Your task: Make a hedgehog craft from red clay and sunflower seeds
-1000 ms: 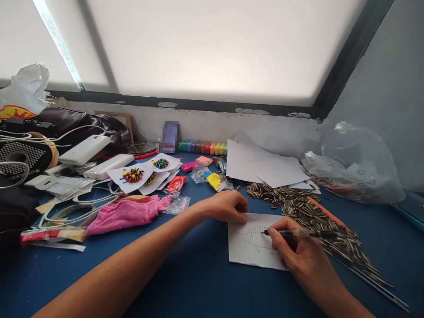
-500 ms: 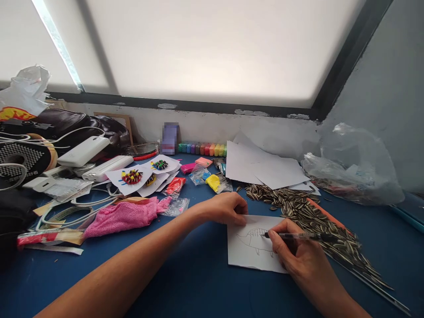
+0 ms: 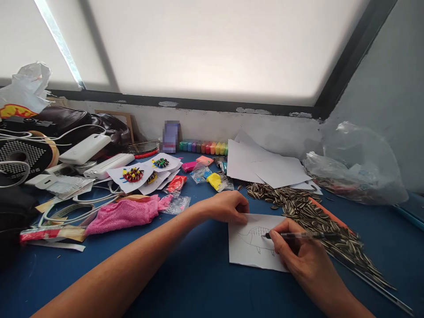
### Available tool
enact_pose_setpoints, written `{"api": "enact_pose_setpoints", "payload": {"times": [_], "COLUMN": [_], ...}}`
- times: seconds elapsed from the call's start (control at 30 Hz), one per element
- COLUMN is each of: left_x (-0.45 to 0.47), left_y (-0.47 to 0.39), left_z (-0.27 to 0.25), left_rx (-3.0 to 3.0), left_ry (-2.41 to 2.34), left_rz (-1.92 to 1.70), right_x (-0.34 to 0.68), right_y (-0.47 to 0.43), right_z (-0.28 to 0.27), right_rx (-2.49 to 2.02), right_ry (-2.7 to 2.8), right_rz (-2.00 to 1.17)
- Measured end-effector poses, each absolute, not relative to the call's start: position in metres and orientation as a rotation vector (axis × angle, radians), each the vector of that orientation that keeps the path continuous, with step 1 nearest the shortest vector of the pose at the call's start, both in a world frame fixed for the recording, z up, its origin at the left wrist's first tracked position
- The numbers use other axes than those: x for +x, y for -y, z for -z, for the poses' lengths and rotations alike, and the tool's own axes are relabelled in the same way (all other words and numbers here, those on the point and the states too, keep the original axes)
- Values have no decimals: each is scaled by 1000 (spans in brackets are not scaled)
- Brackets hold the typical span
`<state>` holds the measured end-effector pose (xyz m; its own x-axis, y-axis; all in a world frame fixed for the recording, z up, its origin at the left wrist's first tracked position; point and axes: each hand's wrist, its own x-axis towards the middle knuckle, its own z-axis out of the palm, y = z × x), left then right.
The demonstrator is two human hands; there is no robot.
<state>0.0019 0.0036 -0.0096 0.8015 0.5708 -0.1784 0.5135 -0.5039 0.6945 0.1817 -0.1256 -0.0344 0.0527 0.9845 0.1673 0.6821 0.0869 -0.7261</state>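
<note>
My right hand [image 3: 300,254] is closed in a writing grip round a black-and-clear pen [image 3: 294,236]. The pen's tip meets a small white sheet of paper [image 3: 241,256] on the blue tabletop. On the sheet is a line drawing [image 3: 256,238] of a round-backed animal with a pointed snout, short legs and rows of small marks on its body. My left hand [image 3: 228,206], fingers curled, holds the sheet's upper left corner. The drawing's right end is hidden behind my right hand.
Striped sunflower seeds [image 3: 311,216] are heaped right of the sheet, below white papers [image 3: 265,163]. Colourful clay packets [image 3: 213,180], finished seed-and-clay animals [image 3: 133,175], a pink cloth [image 3: 124,215], cables and white power banks [image 3: 85,149] crowd the left. A plastic bag [image 3: 361,172] lies far right.
The pen tip has shifted slightly on the drawing, and more small marks show on the animal's body. My left hand stays at the sheet's corner. The view has moved a little.
</note>
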Motion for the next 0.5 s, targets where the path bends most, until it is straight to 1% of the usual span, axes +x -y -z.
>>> {"api": "enact_pose_setpoints", "payload": {"times": [0.3,0.5], "left_x": [3,2], "left_y": [-4,-4], "left_z": [10,10], "left_rx": [2187,2188], "left_ry": [-798,-791], "left_rz": [-83,-99], "right_x": [186,183], "right_y": [126,126], "right_z": [32,30], "right_rx": [-1715,-1692], "right_ry": [1675,1716], "right_rz": [-387,-365]}}
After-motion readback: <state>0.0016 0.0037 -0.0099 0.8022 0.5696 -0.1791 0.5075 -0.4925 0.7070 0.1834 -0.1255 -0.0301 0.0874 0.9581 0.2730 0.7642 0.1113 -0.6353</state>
